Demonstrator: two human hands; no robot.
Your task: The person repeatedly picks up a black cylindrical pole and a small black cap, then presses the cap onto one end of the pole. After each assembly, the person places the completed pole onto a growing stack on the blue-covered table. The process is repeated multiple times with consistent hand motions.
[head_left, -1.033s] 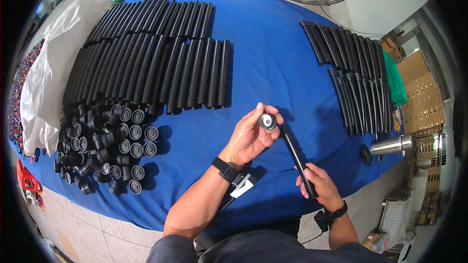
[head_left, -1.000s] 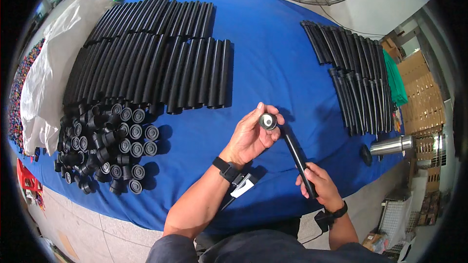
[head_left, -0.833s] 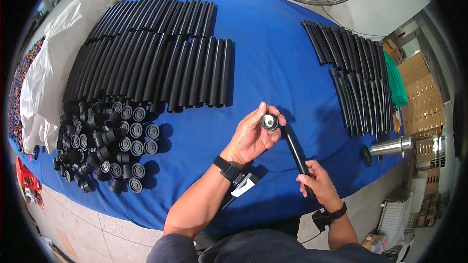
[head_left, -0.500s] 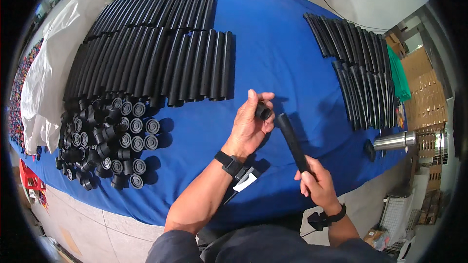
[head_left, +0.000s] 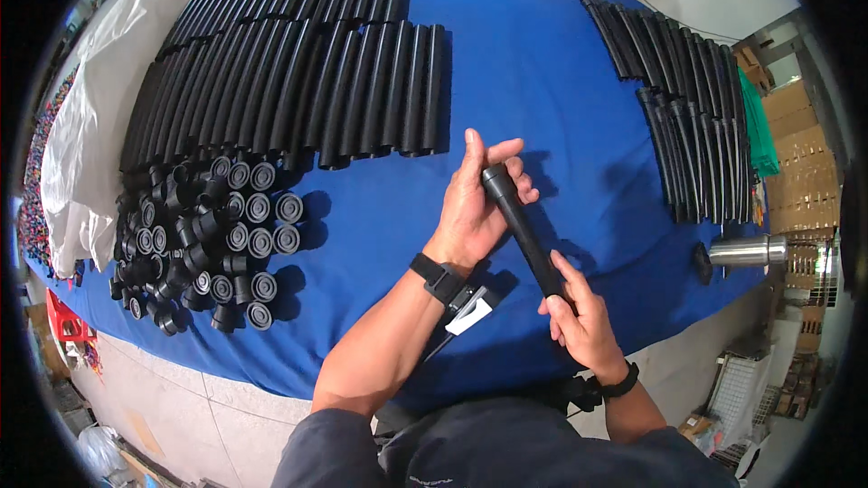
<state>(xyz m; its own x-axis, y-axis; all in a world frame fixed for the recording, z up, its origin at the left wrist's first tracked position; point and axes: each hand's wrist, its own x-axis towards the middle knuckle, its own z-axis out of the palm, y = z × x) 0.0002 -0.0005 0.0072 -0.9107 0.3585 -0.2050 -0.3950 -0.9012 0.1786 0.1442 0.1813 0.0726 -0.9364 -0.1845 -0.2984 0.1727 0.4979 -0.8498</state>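
Here we are near the middle of the near edge of the blue-covered table (head_left: 515, 63), with two hands on one black tube (head_left: 524, 230), slanting above the cloth. One black cap (head_left: 494, 175) sits at its far end. The right hand (head_left: 583, 316) pinches the lower end, thumb against fingers; the left hand (head_left: 475, 208) is spread, thumb up, the capped end before its palm, and whether they touch we cannot tell. Two wristbands, one per wrist. Over to the far left corner: two rows of plain tubes (head_left: 285, 86), packed too tightly for us to count exactly. Just nearer, loose caps (head_left: 259, 241), clearly more than twenty, overlapping. By the left edge, one white plastic sheet (head_left: 99, 126). Along the right edge we get two more rows of slimmer-looking black pieces (head_left: 687, 158), one green cloth (head_left: 758, 126) beside them, and nearer us, one steel cylinder (head_left: 749, 250) on its side.
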